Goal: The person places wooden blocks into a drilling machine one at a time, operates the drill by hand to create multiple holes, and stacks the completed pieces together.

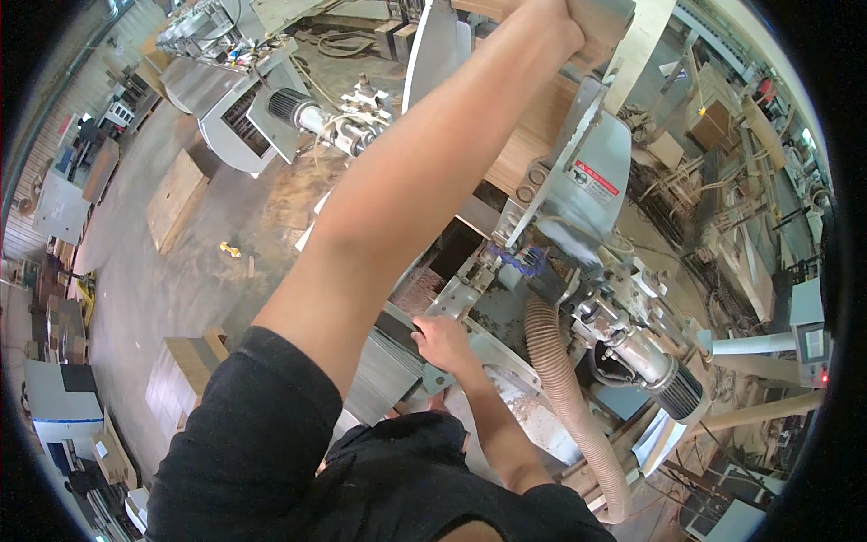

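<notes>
My left arm reaches far forward across the machine. My left hand [564,25] is at the top edge by a flat grey-brown board [603,25]; its fingers are blurred and partly out of view, so whether it grips the board does not show. Close to my body, my right hand [442,343] has its fingers curled in at the corner of a stack of thin grey panels [384,375], beside the machine's metal frame. What those fingers hold, if anything, is hidden. A wood-coloured panel surface [533,135] lies under and beyond my left forearm.
A white machine guard [596,167] with a warning label stands right of my forearm. A ribbed dust hose [553,361] curves down past a motor [673,388]. Another motor [293,107] is at left. Boxes [181,375] sit on the floor; a control panel [811,343] is far right.
</notes>
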Demonstrator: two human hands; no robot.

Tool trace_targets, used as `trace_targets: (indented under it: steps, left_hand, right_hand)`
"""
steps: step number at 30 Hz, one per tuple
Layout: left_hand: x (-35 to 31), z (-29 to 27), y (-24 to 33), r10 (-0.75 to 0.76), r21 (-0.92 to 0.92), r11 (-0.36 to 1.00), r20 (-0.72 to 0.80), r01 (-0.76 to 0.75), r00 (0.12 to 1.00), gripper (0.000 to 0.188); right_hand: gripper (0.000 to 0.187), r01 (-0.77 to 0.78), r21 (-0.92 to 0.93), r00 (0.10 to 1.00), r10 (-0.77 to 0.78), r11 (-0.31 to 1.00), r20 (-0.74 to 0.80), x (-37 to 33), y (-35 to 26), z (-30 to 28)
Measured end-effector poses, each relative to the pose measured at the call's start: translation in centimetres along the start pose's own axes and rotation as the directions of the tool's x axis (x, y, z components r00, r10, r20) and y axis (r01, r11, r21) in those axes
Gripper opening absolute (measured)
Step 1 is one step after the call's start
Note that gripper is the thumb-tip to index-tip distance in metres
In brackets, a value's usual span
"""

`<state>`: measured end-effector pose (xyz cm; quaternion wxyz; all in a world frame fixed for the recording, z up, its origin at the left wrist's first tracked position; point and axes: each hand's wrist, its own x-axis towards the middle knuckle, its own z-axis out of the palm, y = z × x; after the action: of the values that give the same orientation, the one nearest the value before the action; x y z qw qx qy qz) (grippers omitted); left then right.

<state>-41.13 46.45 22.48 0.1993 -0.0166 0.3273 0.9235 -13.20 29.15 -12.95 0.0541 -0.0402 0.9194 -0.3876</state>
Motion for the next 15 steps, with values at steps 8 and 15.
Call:
trace_targets:
  steps: [8,15]
  left_hand:
    - [2.3,0.7,-1.5,0.020,0.102,0.995,-0.125,-0.007,0.992,0.053]
    - [2.6,-1.8,0.0,0.046,0.232,0.973,-0.186,-0.001,0.981,0.056]
  right_hand:
    - [0.019,-0.061,0.003,0.998,0.061,0.998,-0.013,-2.4,-0.2,-0.8]
    - [0.026,-0.108,0.014,0.994,0.108,0.994,-0.015,-3.7,-0.2,-0.6]
